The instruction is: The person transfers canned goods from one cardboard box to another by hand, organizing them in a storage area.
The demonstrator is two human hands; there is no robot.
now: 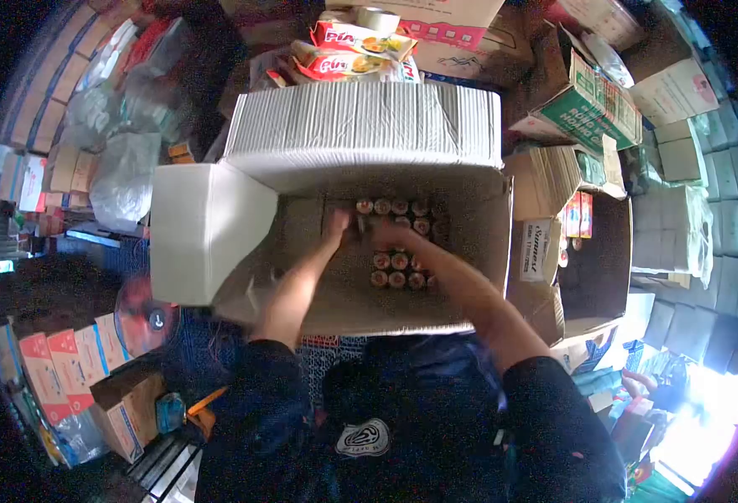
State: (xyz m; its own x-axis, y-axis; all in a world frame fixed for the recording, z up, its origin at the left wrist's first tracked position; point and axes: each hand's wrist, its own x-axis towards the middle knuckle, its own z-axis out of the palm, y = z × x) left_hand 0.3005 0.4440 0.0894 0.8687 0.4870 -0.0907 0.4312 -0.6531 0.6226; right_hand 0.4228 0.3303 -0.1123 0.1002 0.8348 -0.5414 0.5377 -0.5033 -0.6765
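A large cardboard box [360,126] with a white outside stands open in front of me, its flaps folded out. Several small cans [398,261] with round, shiny tops are grouped in rows on the right half of its floor. Both of my arms reach down into it. My left hand [339,223] is just left of the upper rows, its fingers blurred in shadow. Over the middle of the group is my right hand [392,235], also smeared by motion and covering some can tops.
A smaller open carton [539,251] holding red packs stands to the right. Pia-labelled packets [352,63] and a tape roll [377,19] lie beyond the big box. A green carton [595,101] is at the upper right. More boxes [67,369] line the lower left.
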